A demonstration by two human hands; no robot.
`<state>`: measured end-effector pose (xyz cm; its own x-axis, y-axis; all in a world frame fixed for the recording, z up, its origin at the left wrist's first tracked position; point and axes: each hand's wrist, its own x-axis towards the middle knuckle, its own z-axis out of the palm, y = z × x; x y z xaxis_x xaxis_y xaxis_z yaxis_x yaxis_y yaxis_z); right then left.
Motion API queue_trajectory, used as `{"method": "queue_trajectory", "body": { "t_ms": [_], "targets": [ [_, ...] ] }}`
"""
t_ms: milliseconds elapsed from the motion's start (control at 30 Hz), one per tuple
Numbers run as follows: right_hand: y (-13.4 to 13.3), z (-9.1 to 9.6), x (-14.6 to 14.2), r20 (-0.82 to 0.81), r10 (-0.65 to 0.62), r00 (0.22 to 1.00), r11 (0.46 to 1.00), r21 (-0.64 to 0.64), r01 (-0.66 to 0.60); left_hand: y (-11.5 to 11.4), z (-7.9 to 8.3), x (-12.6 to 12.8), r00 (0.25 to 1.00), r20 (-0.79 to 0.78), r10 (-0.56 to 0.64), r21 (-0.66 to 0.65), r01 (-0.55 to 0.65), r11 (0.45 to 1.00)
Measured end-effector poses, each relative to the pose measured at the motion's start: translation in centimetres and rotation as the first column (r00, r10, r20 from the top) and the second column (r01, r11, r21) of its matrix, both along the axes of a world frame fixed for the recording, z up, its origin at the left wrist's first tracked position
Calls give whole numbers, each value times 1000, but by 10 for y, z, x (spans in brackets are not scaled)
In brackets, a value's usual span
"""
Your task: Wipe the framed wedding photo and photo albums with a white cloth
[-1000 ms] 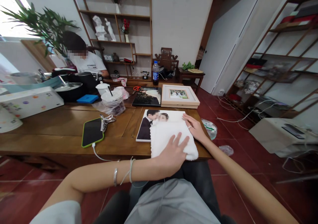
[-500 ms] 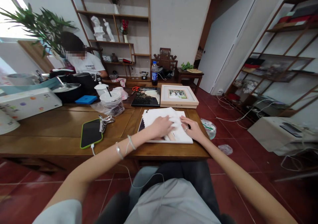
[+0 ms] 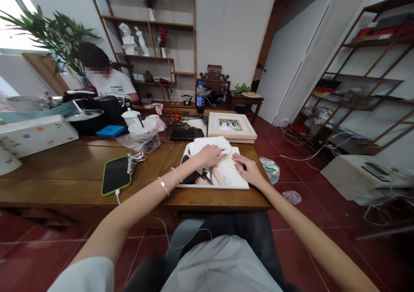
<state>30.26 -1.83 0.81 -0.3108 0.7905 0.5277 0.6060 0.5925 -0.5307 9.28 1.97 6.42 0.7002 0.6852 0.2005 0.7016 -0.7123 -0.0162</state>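
Observation:
A large unframed photo print lies flat at the near right edge of the wooden table. A white cloth is bunched at its far end. My left hand presses down on the cloth, fingers curled over it. My right hand rests flat on the print's right side, fingers stretched out, a ring on one finger.
Behind the print lie a light wood framed picture and a dark print. A green-cased phone on a cable, a metal clip, a lidded plastic cup and a white box sit left. Another person sits at the far left.
My left hand has pushed the white cloth from the near end of the print to its far end, uncovering the lower picture. My right hand has stayed on the print's right side.

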Motion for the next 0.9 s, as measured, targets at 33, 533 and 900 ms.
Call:
{"method": "queue_trajectory", "body": {
  "t_ms": [33,533,900],
  "targets": [
    [0,0,0,-2,2,1000,1000,-3,-2,-2,-1,-12,1000,11,29,-5,-29,1000],
    [-1,-1,0,-17,-1,1000,1000,3,1,-37,-10,-87,994,24,106,-8,-106,994],
    [-1,1,-1,-9,1,1000,1000,8,-1,-162,15,-75,996,-71,-55,-38,52,998]
  ]
}}
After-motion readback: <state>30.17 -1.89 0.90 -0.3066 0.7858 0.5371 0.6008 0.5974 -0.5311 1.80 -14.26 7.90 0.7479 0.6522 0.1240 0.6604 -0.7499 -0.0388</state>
